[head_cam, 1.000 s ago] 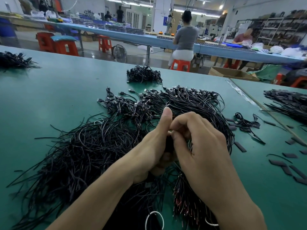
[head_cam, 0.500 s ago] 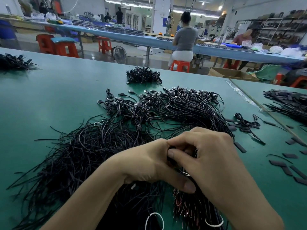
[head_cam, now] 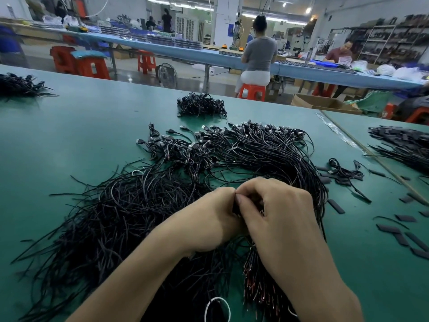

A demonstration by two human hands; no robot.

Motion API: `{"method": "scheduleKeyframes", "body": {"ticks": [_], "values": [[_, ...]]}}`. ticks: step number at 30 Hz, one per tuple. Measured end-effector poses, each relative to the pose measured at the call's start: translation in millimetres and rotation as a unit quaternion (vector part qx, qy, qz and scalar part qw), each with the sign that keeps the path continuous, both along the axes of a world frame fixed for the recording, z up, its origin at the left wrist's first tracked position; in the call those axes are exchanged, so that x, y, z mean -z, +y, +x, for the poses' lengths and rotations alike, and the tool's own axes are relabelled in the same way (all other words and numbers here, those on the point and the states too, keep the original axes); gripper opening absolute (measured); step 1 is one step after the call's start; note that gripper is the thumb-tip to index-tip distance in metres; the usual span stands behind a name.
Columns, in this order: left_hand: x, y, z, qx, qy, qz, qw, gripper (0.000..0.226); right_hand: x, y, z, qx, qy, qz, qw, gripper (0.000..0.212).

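Both hands meet over the near middle of the green-topped work table. Left hand and right hand have their fingers curled, with thumbs and forefingers pinching one small black piece between them. The piece is mostly hidden by the fingers, so I can't tell if it's a sleeve or a cable end. It's held just above the cable heap.

- Under the hands: big loose heap of thin black cables, fanned out to the left and toward the camera.
- Under the right wrist: bundle of wire ends with red-brown tips, touching the heap.
- Bottom edge: thin white ring, just beside that bundle.
- Behind the hands: sheaf of black cables with USB-type plugs, plugs at the far end.
- Further back, apart: small black cable pile.
- Right of the hands: flat dark rectangular sleeve pieces scattered on the table, with one small coiled black cable among them.
- Far right: dark strip pile.
- Far left: another black cable pile.
- Beyond the table: orange plastic stools and a person in a grey top seated at a long blue bench.
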State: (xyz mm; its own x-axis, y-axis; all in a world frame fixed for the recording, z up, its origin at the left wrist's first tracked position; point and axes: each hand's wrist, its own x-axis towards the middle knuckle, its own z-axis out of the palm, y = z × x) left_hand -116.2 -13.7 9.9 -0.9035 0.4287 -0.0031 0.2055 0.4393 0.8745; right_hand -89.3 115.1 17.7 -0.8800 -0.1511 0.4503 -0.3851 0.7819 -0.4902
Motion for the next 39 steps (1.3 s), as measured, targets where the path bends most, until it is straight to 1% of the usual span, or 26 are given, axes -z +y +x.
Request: {"method": "scheduleKeyframes", "body": {"ticks": [3, 5, 7, 9, 10, 12, 15, 17, 19, 22, 25, 27, 29, 31, 33, 35, 37, 39], "values": [[3.5, -5.1, -3.5, 0.027, -0.015, 0.049, 0.998, 0.014, 2.0, -1.0, -1.4, -0.005, -0.002, -0.03, 1.0, 0.015], [0.6, -7.4, -6.0, 0.037, -0.058, 0.1, 0.993, 0.014, 2.9, -1.9, -2.1, -0.01, 0.005, -0.064, 0.998, 0.016], [-0.6, -8.1, -6.3, 0.043, -0.122, 0.16, 0.979, 0.013, 3.2, -2.1, -2.3, -0.015, 0.027, -0.091, 0.995, 0.019], [-4.9, -10.1, -4.9, 0.039, -0.199, 0.229, 0.952, 0.012, 2.0, -0.9, -3.2, -0.018, 0.056, -0.109, 0.992, 0.021], [-5.5, -10.6, -4.9, 0.042, -0.223, 0.255, 0.94, 0.014, 1.3, -0.1, -3.9, -0.019, 0.072, -0.113, 0.991, 0.022], [-6.8, -10.0, -3.7, 0.059, -0.256, 0.311, 0.913, 0.018, 0.4, 2.3, -5.1, -0.022, 0.102, -0.122, 0.987, 0.022], [-8.4, -9.4, -1.9, 0.087, -0.275, 0.393, 0.873, 0.014, 0.6, 4.4, -5.3, -0.022, 0.142, -0.146, 0.979, 0.022], [-8.7, -8.6, -1.5, 0.099, -0.277, 0.43, 0.854, 0.012, 1.1, 3.1, -4.8, -0.022, 0.166, -0.163, 0.972, 0.022], [-7.7, -6.2, -1.6, 0.089, -0.27, 0.45, 0.847, 0.012, 2.0, 0.4, -4.5, -0.024, 0.184, -0.177, 0.966, 0.021], [-8.1, -0.8, -0.7, 0.057, -0.261, 0.481, 0.835, 0.016, 3.6, -1.8, -5.7, -0.02, 0.204, -0.159, 0.966, 0.02], [-9.0, 4.6, 1.1, 0.036, -0.262, 0.497, 0.827, 0.022, 3.9, 0.6, -7.1, -0.028, 0.201, -0.154, 0.967, 0.02], [-11.3, 6.4, 2.1, 0.026, -0.286, 0.51, 0.811, 0.023, 3.3, 1.4, -6.9, -0.037, 0.194, -0.149, 0.969, 0.018], [-12.9, 7.8, 2.4, 0.009, -0.294, 0.518, 0.803, 0.032, 3.1, 0.7, -6.1, -0.054, 0.188, -0.149, 0.969, 0.018], [-11.6, 8.8, 2.1, -0.027, -0.28, 0.517, 0.808, 0.041, 3.6, 0.7, -6.1, -0.06, 0.187, -0.148, 0.969, 0.022], [-8.4, 11.0, 0.7, -0.062, -0.248, 0.511, 0.821, 0.048, 4.6, 2.0, -6.6, -0.049, 0.174, -0.137, 0.974, 0.021], [-6.2, 13.4, -0.2, -0.086, -0.214, 0.504, 0.832, 0.05, 6.1, 3.6, -7.1, -0.032, 0.154, -0.116, 0.981, 0.019], [-6.2, 14.1, 0.0, -0.101, -0.189, 0.503, 0.837, 0.036, 6.0, 5.6, -6.8, -0.03, 0.141, -0.104, 0.984, 0.019], [-6.6, 13.3, 1.6, -0.101, -0.171, 0.501, 0.843, 0.026, 3.3, 6.6, -5.8, -0.049, 0.138, -0.084, 0.986, 0.026]]}}
